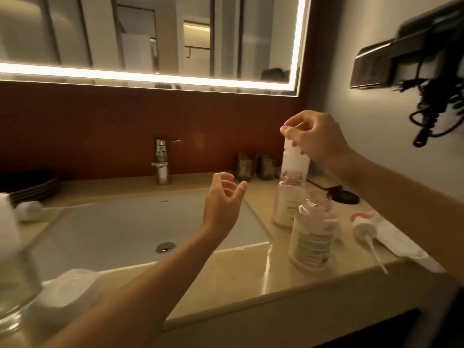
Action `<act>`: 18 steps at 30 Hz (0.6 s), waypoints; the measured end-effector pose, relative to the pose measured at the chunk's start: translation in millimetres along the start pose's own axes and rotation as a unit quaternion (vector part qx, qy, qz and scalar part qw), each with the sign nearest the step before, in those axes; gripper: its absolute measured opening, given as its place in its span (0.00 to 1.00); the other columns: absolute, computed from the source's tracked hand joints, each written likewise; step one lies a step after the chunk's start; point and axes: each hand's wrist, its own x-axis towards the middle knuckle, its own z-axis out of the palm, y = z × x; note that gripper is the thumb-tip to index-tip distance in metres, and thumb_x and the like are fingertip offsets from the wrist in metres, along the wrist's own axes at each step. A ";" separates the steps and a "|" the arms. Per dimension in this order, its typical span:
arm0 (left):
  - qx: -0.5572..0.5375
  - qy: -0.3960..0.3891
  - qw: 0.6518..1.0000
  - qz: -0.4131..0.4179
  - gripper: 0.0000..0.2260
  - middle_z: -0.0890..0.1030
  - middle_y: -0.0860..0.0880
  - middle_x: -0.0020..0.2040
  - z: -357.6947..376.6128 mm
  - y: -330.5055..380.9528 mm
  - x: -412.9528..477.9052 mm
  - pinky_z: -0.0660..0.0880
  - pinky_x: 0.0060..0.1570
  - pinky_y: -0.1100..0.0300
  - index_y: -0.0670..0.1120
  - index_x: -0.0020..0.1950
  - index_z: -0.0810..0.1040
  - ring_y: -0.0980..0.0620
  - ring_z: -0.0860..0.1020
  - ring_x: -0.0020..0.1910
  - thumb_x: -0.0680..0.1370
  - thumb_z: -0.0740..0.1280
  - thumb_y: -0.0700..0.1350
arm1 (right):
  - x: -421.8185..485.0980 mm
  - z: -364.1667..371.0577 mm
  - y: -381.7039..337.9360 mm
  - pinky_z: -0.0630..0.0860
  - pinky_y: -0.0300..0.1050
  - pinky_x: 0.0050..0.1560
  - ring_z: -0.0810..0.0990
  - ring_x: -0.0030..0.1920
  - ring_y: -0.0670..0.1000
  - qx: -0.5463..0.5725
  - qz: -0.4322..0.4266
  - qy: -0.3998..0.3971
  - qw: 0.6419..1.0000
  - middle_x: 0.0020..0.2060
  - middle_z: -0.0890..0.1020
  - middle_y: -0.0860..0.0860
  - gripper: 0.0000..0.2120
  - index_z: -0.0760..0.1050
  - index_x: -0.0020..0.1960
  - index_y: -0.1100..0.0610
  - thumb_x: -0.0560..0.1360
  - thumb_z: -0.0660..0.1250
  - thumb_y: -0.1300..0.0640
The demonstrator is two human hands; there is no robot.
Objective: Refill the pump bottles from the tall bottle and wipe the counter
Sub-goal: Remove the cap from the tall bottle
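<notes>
head: sole view | looks forward and down | close over counter (pixel 226 272) and sink (pixel 113 227), mirror (pixel 150 33) ahead

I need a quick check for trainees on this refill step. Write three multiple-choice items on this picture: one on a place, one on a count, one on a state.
1. Where does the right hand hold the tall bottle?
A above the stacked plates
B above the faucet
C right above the farther pump bottle's open neck

2. How many pump bottles with their pumps off stand on the counter?
A one
B two
C four

3. The left hand is:
A open, holding nothing, above the sink
B gripping a cloth
C pressing the mirror

Answers:
1 C: the tall bottle's lower end sits just over that neck.
2 B: the farther one and the nearer pump bottle both show bare necks.
3 A: its fingers are loosely spread with nothing between them.
</notes>
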 end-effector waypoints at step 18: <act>0.115 -0.207 0.965 0.110 0.21 0.74 0.45 0.62 131.3 26.4 161.2 0.73 0.50 0.58 0.48 0.68 0.69 0.49 0.73 0.58 0.80 0.51 0.56 | 66.7 52.8 146.8 0.69 0.50 0.52 0.73 0.57 0.54 0.159 0.260 -0.128 0.944 0.57 0.75 0.56 0.30 0.66 0.66 0.57 0.68 0.73 0.57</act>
